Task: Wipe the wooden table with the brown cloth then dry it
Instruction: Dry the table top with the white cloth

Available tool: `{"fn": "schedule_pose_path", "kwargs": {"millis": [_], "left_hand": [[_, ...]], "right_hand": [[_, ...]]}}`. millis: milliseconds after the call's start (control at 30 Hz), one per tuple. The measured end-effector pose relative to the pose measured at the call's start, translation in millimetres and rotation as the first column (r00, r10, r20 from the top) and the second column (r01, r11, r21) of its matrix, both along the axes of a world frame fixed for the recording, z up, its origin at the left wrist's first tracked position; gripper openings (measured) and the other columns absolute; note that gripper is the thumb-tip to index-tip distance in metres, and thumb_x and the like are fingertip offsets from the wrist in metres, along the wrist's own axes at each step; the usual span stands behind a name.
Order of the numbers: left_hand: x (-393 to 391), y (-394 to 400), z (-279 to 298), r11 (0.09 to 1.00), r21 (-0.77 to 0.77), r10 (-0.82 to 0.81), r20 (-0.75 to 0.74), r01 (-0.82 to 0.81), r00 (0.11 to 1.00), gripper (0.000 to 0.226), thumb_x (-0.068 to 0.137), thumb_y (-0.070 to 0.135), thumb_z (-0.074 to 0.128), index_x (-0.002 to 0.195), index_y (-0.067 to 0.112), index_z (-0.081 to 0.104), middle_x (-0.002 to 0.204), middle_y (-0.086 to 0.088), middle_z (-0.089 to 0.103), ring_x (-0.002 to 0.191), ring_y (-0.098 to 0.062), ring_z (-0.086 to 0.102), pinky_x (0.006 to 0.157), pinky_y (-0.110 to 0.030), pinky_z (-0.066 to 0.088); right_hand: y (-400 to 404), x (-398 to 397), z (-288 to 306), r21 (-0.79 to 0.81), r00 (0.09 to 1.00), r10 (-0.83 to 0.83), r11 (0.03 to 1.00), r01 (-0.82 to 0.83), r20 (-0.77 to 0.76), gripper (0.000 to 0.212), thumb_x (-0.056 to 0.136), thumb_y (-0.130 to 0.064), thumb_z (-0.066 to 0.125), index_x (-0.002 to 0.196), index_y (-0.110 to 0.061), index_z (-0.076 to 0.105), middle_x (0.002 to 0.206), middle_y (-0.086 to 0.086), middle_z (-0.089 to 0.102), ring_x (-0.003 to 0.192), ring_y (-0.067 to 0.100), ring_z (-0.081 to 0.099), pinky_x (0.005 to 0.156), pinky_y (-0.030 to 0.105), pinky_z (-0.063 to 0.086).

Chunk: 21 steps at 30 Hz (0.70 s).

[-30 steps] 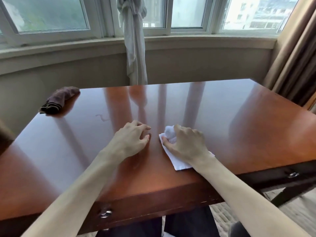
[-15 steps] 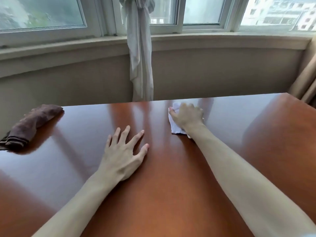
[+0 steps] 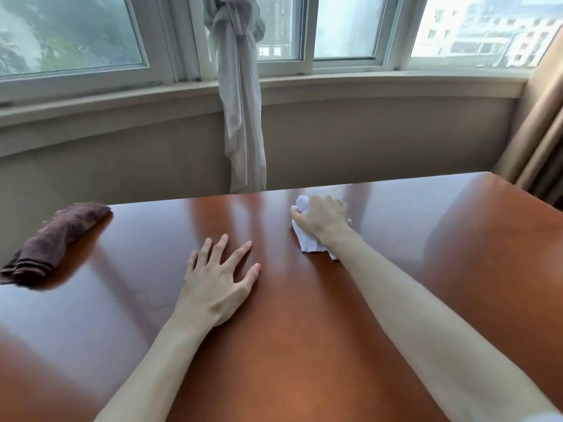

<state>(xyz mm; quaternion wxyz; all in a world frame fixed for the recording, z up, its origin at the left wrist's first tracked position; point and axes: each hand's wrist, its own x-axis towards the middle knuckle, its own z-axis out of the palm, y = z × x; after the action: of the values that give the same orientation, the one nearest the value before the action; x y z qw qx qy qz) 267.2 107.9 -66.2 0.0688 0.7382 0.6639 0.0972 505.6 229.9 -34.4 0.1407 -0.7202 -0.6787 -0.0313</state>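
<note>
- Head view, and the right hand (image 3: 321, 219) is far out across the table (image 3: 304, 345), fingers curled down over a bunched white cloth (image 3: 309, 243) — clamped on it and pressing it onto the wood.
- A white wad pokes out past the right fingertips (image 3: 294, 212) on the thumb side; the flatter end of the cloth trails back under the wrist and shows beside the forearm.
- The right knuckles sit close to the table's far edge, with the pale wall just beyond them.
- Left hand (image 3: 217, 289) lies palm-down on the wood, fingers (image 3: 219, 249) straight and fanned apart, thumb stuck out toward the right arm — holding nothing, just resting flat.
- There is bare, glossy wood between the left thumb tip and the white cloth; the two hands are apart.
- The brown cloth (image 3: 53, 242) is well off to the left of the left fingers, rolled into a loose bundle at the table's far left corner, touched by neither hand.
- One end of it points at the far edge; the other, with dark stripes, runs toward the left border of the view.
- Window reflections streak the tabletop ahead of both sets of fingers.
- Beyond the right fingers a knotted white curtain (image 3: 240, 102) hangs from the window (image 3: 76, 35) down behind the table.
- A tan drape (image 3: 539, 141) hangs at the far right, past the table corner.
</note>
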Motion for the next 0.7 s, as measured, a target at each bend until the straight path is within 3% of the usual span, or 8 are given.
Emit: {"fn": "schedule_pose_path", "kwargs": {"millis": [133, 233, 333, 500, 700], "left_hand": [[-0.1, -1.0, 3.1, 0.999, -0.035, -0.012, 0.008, 0.012, 1.000, 0.067, 0.091, 0.077, 0.020, 0.154, 0.055, 0.017, 0.169, 0.004, 0.008, 0.156, -0.022, 0.000, 0.125, -0.046, -0.001], [0.5, -3.6, 6.1, 0.999, -0.041, -0.013, 0.005, 0.013, 1.000, 0.067, 0.092, 0.076, 0.023, 0.155, 0.053, 0.019, 0.169, 0.003, 0.009, 0.156, -0.024, 0.002, 0.125, -0.048, 0.001], [1.4, -5.1, 8.0, 0.999, -0.040, -0.008, 0.009, 0.009, 1.000, 0.066, 0.093, 0.075, 0.024, 0.155, 0.052, 0.020, 0.169, 0.002, 0.009, 0.155, -0.025, 0.003, 0.125, -0.048, 0.002], [1.6, -8.1, 8.0, 0.999, -0.032, -0.024, 0.017, 0.024, 1.000, 0.066, 0.094, 0.074, 0.023, 0.156, 0.051, 0.019, 0.170, 0.001, 0.007, 0.156, -0.026, 0.001, 0.125, -0.048, 0.001], [-1.3, -6.7, 3.0, 1.000, 0.007, -0.022, 0.035, 0.021, 0.999, 0.069, 0.088, 0.080, 0.017, 0.153, 0.058, 0.017, 0.169, 0.006, 0.007, 0.155, -0.018, -0.003, 0.126, -0.042, -0.001]], "right_hand": [[-109.4, -10.4, 7.2, -0.044, 0.996, 0.086, 0.995, -0.085, 0.021, 0.042, 0.092, -0.058, 0.043, 0.094, -0.023, 0.067, 0.089, 0.001, 0.067, 0.087, 0.031, 0.065, 0.072, 0.036, 0.043], [-190.3, -23.9, -0.5, 0.085, 0.993, 0.114, 0.990, -0.115, 0.008, 0.041, 0.089, -0.060, 0.047, 0.080, -0.020, 0.054, 0.076, 0.000, 0.063, 0.071, 0.031, 0.066, 0.061, 0.034, 0.037], [-230.5, -33.9, -11.3, 0.150, 0.990, 0.133, 0.979, -0.139, 0.050, 0.044, 0.087, -0.064, 0.046, 0.080, -0.021, 0.045, 0.067, -0.004, 0.062, 0.063, 0.027, 0.067, 0.056, 0.032, 0.032], [-177.2, -29.8, -11.8, 0.148, 0.994, 0.104, 0.983, -0.106, 0.023, 0.050, 0.088, -0.070, 0.046, 0.076, -0.022, 0.045, 0.076, 0.004, 0.068, 0.071, 0.033, 0.068, 0.061, 0.034, 0.034], [-16.7, -23.2, -17.2, 0.144, 0.998, 0.038, 0.989, -0.044, 0.046, 0.042, 0.088, -0.064, 0.048, 0.080, -0.023, 0.058, 0.086, 0.006, 0.068, 0.080, 0.033, 0.066, 0.065, 0.035, 0.033]]}}
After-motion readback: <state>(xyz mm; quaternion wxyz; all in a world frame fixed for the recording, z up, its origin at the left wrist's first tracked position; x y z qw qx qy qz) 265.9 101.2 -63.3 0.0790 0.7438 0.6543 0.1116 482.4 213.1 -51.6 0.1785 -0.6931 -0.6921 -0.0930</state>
